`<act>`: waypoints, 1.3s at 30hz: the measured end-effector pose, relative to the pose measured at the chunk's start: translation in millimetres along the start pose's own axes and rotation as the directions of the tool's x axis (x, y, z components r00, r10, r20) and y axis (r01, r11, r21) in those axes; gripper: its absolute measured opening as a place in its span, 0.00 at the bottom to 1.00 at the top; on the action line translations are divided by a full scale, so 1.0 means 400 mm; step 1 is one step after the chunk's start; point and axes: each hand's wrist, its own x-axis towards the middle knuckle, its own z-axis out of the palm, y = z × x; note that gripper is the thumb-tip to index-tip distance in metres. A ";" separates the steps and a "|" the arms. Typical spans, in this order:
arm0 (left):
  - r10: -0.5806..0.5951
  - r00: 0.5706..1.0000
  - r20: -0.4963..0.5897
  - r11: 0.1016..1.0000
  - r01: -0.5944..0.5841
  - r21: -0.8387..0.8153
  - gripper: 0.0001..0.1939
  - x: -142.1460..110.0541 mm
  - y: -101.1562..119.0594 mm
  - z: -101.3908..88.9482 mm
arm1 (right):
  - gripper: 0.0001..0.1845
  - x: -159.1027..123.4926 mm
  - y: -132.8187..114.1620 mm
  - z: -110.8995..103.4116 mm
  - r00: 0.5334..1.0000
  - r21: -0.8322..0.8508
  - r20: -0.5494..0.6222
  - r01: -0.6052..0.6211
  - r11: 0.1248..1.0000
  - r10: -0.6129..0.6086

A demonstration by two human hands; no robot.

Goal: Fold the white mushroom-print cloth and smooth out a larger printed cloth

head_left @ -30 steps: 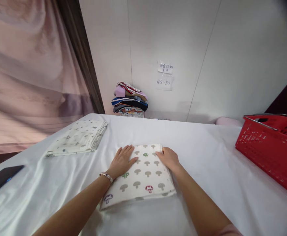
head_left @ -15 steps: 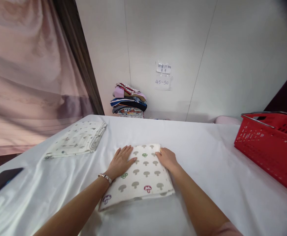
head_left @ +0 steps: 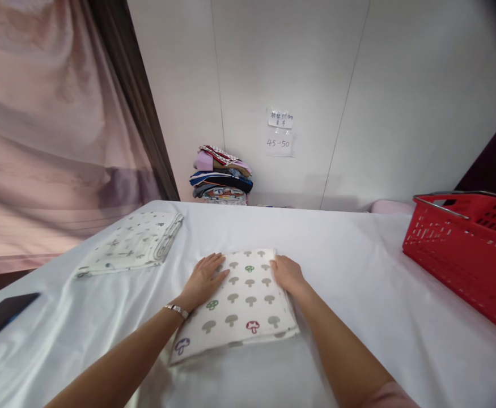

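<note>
A folded white cloth (head_left: 239, 300) with a mushroom print lies in front of me on the white-covered table (head_left: 336, 249). My left hand (head_left: 203, 279) rests flat on its left side, fingers stretched out and thumb apart. At the cloth's far right corner, my right hand (head_left: 288, 273) pinches the folded edge between thumb and curled fingers; the undersides of those fingers are hidden. Another folded white cloth (head_left: 132, 243), with a small dark print, lies farther left, apart from both hands.
A red plastic basket (head_left: 464, 260) with a metal handle stands at the right. A dark flat object (head_left: 3, 317) lies at the left edge. Beyond the table, a stack of folded fabrics (head_left: 222, 175) rises against the wall, and a pink curtain (head_left: 47, 141) hangs at left.
My left hand has drawn back slightly to the left on the cloth. The right hand keeps its place at the corner, and the view has shifted a little.
</note>
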 end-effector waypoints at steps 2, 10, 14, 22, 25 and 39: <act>-0.013 0.999 0.037 1.000 0.013 -0.010 0.28 0.007 0.000 -0.014 | 0.21 0.001 0.002 0.002 1.000 0.031 -0.003 0.003 1.000 -0.003; -0.093 0.995 0.037 0.989 0.097 -0.110 0.19 0.084 0.138 -0.074 | 0.19 0.014 0.034 -0.009 1.000 0.298 0.008 0.000 0.954 -0.002; -0.095 0.980 0.174 0.958 0.137 -0.251 0.14 0.146 0.267 -0.033 | 0.18 0.028 0.070 -0.010 0.998 0.501 0.061 -0.015 0.865 -0.018; -0.279 0.920 0.275 0.929 0.331 -0.166 0.14 0.226 0.348 0.059 | 0.10 0.037 0.091 0.010 0.993 0.723 0.115 -0.081 0.686 -0.004; -0.290 0.909 0.299 0.924 0.348 -0.161 0.13 0.233 0.343 0.065 | 0.10 0.038 0.090 0.008 0.992 0.754 0.130 -0.101 0.649 0.004; -0.257 0.894 0.366 0.833 0.397 -0.384 0.06 0.251 0.327 0.074 | 0.06 0.041 0.084 0.009 0.983 0.791 0.167 -0.180 0.585 0.078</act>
